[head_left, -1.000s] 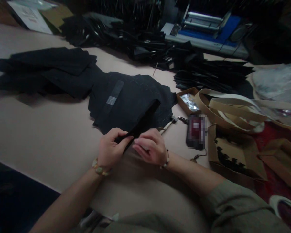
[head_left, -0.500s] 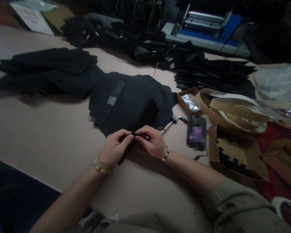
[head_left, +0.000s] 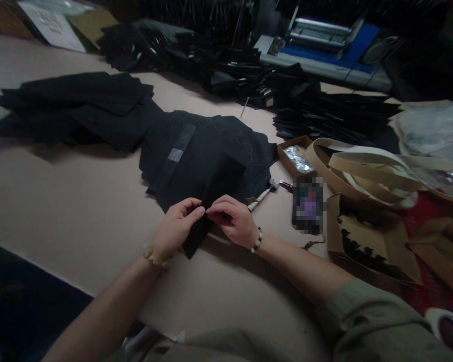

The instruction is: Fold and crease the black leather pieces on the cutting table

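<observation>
A black fabric piece [head_left: 222,177] stands partly raised in front of me, its lower corner hanging down between my hands. My left hand [head_left: 179,223] pinches its edge between thumb and fingers. Close beside it, my right hand [head_left: 234,220] has its fingers curled and pressed together at the same edge; whatever lies between those fingertips is too small to make out. Under and behind the piece lies a stack of black fabric panels [head_left: 158,163], the top one with a dark strip and a small shiny patch.
More black panels [head_left: 79,108] lie left. Black pieces [head_left: 226,70] line the back. To the right are a small box [head_left: 298,158], a phone [head_left: 308,206], beige straps [head_left: 366,163] and an open cardboard box [head_left: 377,241]. A tool [head_left: 260,197] lies beside the stack.
The fingers of my right hand have curled in more, and its fingertips have shifted slightly at the fabric edge. The raised piece has turned a little, showing more of its flat face.
</observation>
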A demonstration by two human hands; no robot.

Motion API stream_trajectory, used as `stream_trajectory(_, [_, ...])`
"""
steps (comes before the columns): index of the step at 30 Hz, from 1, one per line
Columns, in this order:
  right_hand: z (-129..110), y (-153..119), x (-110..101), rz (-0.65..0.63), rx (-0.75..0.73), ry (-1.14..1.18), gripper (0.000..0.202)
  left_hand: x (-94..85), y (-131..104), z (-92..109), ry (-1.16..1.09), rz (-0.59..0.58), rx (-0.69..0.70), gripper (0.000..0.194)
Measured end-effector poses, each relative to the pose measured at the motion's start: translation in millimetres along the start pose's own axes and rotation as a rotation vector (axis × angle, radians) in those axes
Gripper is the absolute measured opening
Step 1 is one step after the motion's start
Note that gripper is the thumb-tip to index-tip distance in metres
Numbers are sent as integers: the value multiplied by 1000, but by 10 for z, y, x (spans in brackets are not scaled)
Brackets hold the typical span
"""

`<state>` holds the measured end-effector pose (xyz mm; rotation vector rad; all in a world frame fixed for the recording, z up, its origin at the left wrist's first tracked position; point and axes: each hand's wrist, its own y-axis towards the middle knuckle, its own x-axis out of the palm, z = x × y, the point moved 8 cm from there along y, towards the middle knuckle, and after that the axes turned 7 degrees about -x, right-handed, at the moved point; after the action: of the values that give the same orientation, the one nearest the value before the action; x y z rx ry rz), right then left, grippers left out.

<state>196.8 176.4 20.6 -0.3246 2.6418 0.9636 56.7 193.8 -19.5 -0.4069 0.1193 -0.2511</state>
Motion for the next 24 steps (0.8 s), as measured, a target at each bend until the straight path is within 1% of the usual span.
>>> stream_trajectory(3, [-7, -2, -3, 6, -6, -34, 11, 13, 3, -16, -12, -3, -14, 35])
stream_trajectory(9, [13, -7, -13, 12, 9, -38, 12, 73, 13, -60, -114, -58, -62, 37])
stream_trajectory(15, [-1, -8, -43, 46, -13, -13, 11, 77, 23, -113, -111, -85, -85, 33])
stream_trajectory(20, [18, -12, -57, 67, 0, -16, 9, 64, 34, -178, -187, -97, -113, 31])
stream_trajectory(24, [36, -8, -80, 96, 7, -3, 6, 54, 45, -195, -293, -82, -140, 30])
